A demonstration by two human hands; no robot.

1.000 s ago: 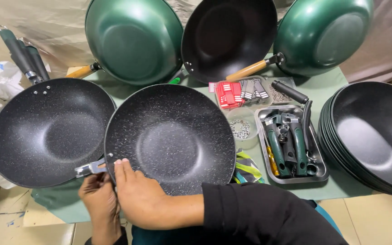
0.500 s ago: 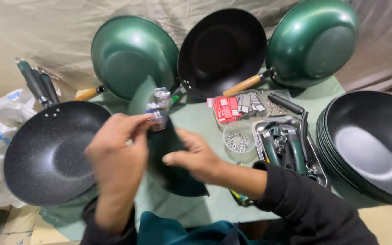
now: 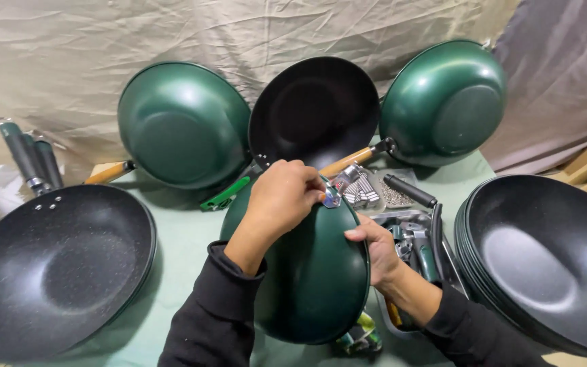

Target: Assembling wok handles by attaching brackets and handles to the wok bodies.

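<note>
Two hands hold a green pan [image 3: 307,278] up: left hand [image 3: 281,197] pinching its metal tab [image 3: 331,198], right hand [image 3: 375,246] gripping the rim.

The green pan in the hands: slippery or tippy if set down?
The green pan looks rigid metal. Its glossy domed back probably slides under the right hand and left hand. Set dome-down, it would likely rock.

Both forearms, in black sleeves, extend up from the lower edge of the view, the left hand [image 3: 281,198] raised with wrist bent and fingers curled closed in a pinching grip, the right hand [image 3: 374,246] lower and to its right, fingers hooked closed, thumb pointing left.
</note>
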